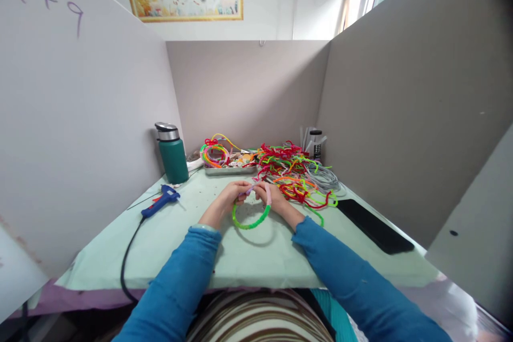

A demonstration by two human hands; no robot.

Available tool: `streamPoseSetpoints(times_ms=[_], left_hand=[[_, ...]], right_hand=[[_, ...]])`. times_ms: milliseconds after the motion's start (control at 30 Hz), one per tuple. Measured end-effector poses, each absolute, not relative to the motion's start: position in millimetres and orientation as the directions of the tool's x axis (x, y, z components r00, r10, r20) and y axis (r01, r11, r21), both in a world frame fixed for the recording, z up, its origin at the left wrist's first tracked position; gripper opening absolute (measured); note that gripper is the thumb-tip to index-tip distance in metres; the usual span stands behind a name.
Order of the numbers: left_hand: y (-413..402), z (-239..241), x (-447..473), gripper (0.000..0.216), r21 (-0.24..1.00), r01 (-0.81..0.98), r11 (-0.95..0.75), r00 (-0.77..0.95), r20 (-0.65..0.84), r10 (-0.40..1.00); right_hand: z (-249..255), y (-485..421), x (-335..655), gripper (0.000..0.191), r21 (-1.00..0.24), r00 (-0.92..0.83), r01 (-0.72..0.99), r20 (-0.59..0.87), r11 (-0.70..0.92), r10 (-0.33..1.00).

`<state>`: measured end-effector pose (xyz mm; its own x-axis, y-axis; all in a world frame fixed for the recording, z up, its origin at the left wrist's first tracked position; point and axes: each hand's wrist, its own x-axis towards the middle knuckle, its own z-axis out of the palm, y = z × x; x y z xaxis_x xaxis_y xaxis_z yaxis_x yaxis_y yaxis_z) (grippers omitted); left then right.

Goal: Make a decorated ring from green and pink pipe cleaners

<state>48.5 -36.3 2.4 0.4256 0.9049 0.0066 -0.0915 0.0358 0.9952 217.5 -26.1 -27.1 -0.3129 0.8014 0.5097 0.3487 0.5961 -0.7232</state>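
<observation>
Between my two hands is a ring wrapped in fuzzy pipe cleaner (250, 226), green along the bottom, pale pink on the right and lilac at the top. My left hand (236, 193) pinches the lilac part at the upper left. My right hand (269, 192) grips the ring's upper right, fingertips close to those of the left. The ring is held a little above the table, and its shadow falls below it. Fingers hide part of the ring's top.
A blue glue gun (162, 201) with a black cord lies at left, near a green bottle (173, 157). Behind my hands stand a metal tray (230, 170) with finished rings (215, 154) and a heap of coloured pipe cleaners (286, 163). At right lie grey wire (324, 177) and a black phone (374, 226).
</observation>
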Motion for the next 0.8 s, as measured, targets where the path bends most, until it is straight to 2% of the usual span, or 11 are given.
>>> streamPoseSetpoints(times_ms=[333, 533, 800], left_hand=[[-40.0, -0.5, 53.2, 0.02, 0.994, -0.105, -0.024, 0.385, 0.063, 0.921], [-38.4, -2.8, 56.7, 0.022, 0.993, -0.103, -0.057, 0.331, 0.089, 0.94], [-38.6, -1.1, 55.2, 0.03, 0.992, -0.074, -0.104, 0.354, 0.124, 0.927]], right_hand=[[-27.9, -29.0, 211.4, 0.032, -0.618, -0.211, 0.53, 0.567, 0.58, 0.796], [-26.5, -31.5, 210.5, 0.032, -0.616, -0.198, 0.528, 0.579, 0.584, 0.791], [-22.8, -33.6, 211.0, 0.031, -0.628, -0.231, 0.493, 0.572, 0.602, 0.787]])
